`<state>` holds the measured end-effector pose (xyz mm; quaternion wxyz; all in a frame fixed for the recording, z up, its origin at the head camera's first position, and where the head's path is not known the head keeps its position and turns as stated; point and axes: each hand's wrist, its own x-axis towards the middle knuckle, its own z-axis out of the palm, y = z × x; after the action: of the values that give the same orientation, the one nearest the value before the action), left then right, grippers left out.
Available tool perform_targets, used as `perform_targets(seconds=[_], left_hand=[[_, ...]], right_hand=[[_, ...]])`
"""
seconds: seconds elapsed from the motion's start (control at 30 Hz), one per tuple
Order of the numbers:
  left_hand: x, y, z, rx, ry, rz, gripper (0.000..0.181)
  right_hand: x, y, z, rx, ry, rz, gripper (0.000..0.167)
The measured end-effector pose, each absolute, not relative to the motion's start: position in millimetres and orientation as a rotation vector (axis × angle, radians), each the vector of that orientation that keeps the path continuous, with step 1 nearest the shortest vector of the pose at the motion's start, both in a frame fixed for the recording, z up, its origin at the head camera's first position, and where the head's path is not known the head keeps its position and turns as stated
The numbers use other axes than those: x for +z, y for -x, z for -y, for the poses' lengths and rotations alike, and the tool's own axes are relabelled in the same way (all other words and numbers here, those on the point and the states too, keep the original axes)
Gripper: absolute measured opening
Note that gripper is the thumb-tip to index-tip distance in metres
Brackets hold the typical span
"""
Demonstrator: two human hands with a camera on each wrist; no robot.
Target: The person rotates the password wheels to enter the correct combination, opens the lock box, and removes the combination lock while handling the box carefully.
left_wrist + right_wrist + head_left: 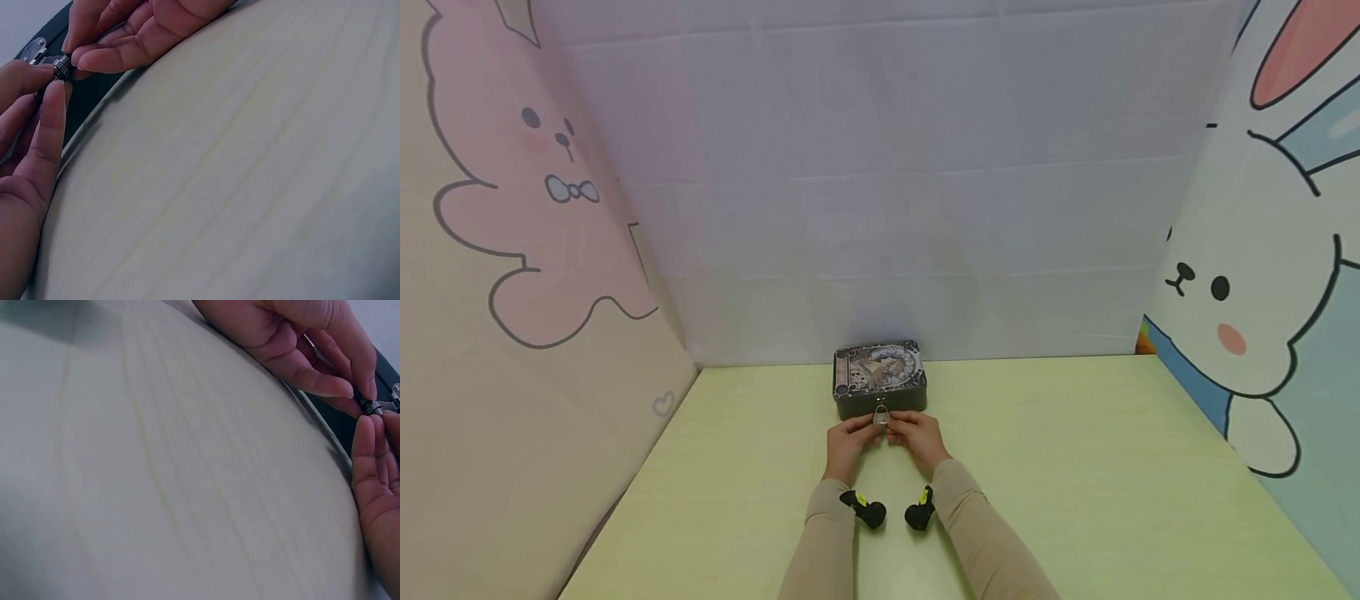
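A small combination padlock with number dials hangs at the front clasp of a dark box. The box's lid is shut and carries an ornate printed picture. From the left, my left hand pinches the padlock between thumb and fingertips. On the other side, my right hand pinches it too, fingers bent around its end. In the right wrist view the padlock is partly covered by the fingertips of both hands. The dial numbers are too small to read.
The box stands on a pale yellow-green table, close to the white back cloth. Side walls bear a pink cartoon animal and a white rabbit. Each wrist wears a small black camera.
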<state>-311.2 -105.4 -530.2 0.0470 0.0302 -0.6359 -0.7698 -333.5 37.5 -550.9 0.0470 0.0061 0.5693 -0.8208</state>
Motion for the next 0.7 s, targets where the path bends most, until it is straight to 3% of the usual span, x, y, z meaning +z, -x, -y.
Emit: perform_targets(seconds=[0.7], left_hand=[[-528.8,310.3,107.0,-2.364,-0.074,1.946,0.034]], right_hand=[[-552.6,334.9,-37.7,-2.504,-0.009,-1.74,0.029]])
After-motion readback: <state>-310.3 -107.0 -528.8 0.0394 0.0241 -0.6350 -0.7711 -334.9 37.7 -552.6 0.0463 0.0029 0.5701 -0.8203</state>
